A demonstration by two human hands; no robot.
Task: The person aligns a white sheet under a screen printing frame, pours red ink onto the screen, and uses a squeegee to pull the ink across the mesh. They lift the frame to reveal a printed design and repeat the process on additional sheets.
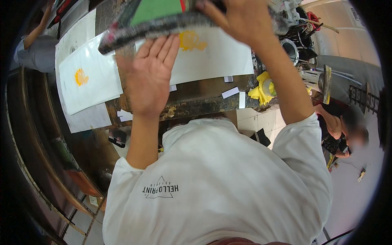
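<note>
A screen printing frame [157,29] with green mesh and a dark, paint-stained edge is tilted up at the top of the view, partly cut off. My left hand [152,79] has its palm showing and its fingers stretched out, their tips at the frame's lower edge. My right hand [245,20] is at the frame's right part, thumb over the edge; its other fingers are cut off or hidden. Below the frame lies a white sheet [220,61] with a yellow-orange print [191,41]. Another white sheet [96,90] with a smaller yellow-orange print is on the left.
The stained worktable [196,94] carries small white paper strips [230,92] near its front edge. A yellow cloth [261,90] with a tape roll lies at its right corner, near cluttered tins [289,51]. One person [38,49] stands far left; another [339,126] sits at right.
</note>
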